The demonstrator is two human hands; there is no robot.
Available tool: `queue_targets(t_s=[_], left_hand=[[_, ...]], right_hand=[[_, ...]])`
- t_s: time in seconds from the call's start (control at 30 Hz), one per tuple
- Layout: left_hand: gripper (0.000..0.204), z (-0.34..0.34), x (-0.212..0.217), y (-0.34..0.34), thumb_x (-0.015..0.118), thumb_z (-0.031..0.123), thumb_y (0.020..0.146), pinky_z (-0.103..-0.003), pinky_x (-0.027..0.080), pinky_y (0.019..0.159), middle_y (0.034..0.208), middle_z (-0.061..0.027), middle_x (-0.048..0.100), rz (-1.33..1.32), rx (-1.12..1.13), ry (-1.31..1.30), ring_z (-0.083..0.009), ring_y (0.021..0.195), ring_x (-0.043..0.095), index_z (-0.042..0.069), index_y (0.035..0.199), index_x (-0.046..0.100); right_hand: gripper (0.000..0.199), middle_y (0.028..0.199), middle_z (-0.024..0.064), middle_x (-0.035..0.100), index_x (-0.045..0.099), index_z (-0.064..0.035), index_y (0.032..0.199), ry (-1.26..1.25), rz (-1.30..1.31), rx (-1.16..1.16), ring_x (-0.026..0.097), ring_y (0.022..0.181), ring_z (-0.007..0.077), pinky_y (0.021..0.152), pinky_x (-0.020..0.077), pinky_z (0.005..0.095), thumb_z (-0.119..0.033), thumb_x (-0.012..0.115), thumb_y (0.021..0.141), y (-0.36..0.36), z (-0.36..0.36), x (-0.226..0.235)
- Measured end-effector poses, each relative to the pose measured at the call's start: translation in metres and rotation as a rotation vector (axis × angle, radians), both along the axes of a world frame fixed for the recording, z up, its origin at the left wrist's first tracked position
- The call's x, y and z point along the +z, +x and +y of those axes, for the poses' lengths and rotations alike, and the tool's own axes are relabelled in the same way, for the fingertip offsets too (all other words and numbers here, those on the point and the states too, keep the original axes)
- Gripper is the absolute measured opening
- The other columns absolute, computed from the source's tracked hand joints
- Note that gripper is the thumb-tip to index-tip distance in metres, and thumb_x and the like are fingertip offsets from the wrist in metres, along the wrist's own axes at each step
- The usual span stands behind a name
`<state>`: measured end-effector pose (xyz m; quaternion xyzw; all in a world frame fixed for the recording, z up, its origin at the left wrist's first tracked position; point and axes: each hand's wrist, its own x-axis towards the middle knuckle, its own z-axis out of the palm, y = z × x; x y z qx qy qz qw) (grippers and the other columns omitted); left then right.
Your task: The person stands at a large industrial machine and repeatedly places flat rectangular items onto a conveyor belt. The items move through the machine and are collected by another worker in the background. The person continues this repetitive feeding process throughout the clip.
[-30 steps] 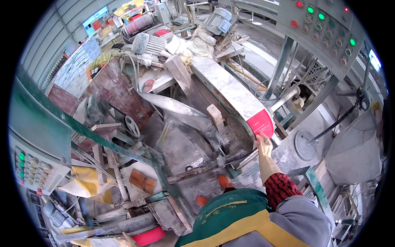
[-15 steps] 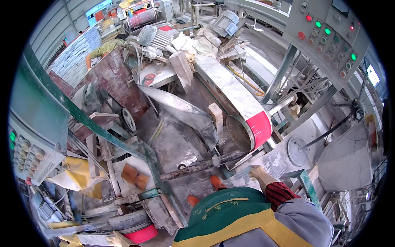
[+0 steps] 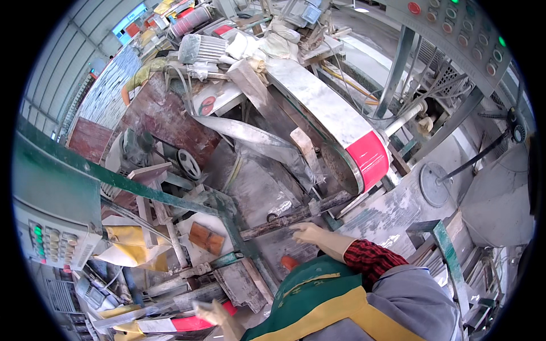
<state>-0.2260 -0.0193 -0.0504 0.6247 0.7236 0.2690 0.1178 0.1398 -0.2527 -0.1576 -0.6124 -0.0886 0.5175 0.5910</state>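
My right hand [image 3: 319,236], in a cream glove below a red-and-black checked cuff, reaches left in front of my body. Its fingers are partly extended and nothing shows in them. Just beyond it lies a rough, dirty wooden pole [image 3: 296,217]; I cannot tell whether they touch. My left hand [image 3: 215,314] is low on the left, blurred by motion, beside a long machine cover with a red end [image 3: 190,324]. Whether it grips anything is unclear. A green apron with a yellow border [image 3: 318,284] covers my front. One orange shoe [image 3: 289,262] shows beneath my right arm.
A white belt guard with a red end [image 3: 368,159] slants across the middle. Button panels [image 3: 57,241] stand at the left and upper right. A green frame [image 3: 159,196] crosses the left. A fan [image 3: 517,132] stands far right. Another person's arm [image 3: 133,85] shows far left.
My right hand has moved left and up towards the wooden pole. My left hand has risen into fuller view at the lower left. The view has turned, shifting the surroundings.
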Motion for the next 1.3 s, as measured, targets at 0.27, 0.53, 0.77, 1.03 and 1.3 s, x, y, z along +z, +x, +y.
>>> queue_targets(t_s=[0.27,0.53,0.77,1.03,1.3], left_hand=[[0.068,-0.099,0.057,0.261,0.074,0.009,0.065,-0.038,0.034,0.104,0.132,-0.0223,0.043,-0.23,-1.366,-0.02,-0.0347,0.123,0.043,0.0,0.126,0.045],[0.064,-0.119,0.101,0.302,0.073,0.015,0.073,-0.037,0.034,0.104,0.136,-0.0244,0.04,-0.216,-1.88,-0.224,-0.0361,0.127,0.039,0.004,0.129,0.045],[0.058,-0.033,-0.008,0.189,0.072,0.017,0.075,-0.037,0.034,0.104,0.131,-0.0216,0.045,-0.127,-1.331,-0.441,-0.0305,0.126,0.041,0.003,0.127,0.048],[0.06,-0.016,-0.005,0.131,0.063,0.013,0.083,-0.037,0.035,0.103,0.137,-0.0181,0.041,-0.23,-0.756,-0.839,-0.0277,0.128,0.039,0.007,0.137,0.037],[0.055,-0.036,-0.02,0.151,0.064,0.013,0.084,-0.034,0.033,0.105,0.138,-0.0128,0.041,-0.265,-0.935,-0.889,-0.0251,0.129,0.037,0.008,0.134,0.041]], right_hand=[[0.056,0.118,0.0102,0.056,0.036,-0.0136,0.139,0.099,-0.132,0.04,0.052,0.107,0.0165,0.088,0.0456,0.0317,-0.018,0.06,0.088,-0.021,0.031,0.121],[0.068,0.129,0.0175,0.048,0.019,0.0007,0.142,0.065,-0.521,-0.998,0.051,0.113,0.0203,0.094,0.0419,0.0291,-0.005,0.054,0.084,0.101,-0.06,0.135],[0.075,0.106,0.0141,0.058,0.029,-0.0137,0.14,-0.234,-0.624,-1.248,0.061,0.08,0.0244,0.067,0.0522,0.0338,0.001,0.059,0.072,0.226,-0.132,0.062],[0.071,0.107,0.0178,0.059,0.03,-0.001,0.137,-0.316,-0.591,-1.257,0.06,0.09,0.0268,0.076,0.0485,0.032,-0.006,0.061,0.073,0.243,-0.117,0.061],[0.069,0.095,0.0176,0.062,0.027,-0.0113,0.141,-0.494,-0.626,-1.194,0.065,0.078,0.0251,0.055,0.0531,0.0353,-0.016,0.057,0.079,0.256,-0.126,0.041]])
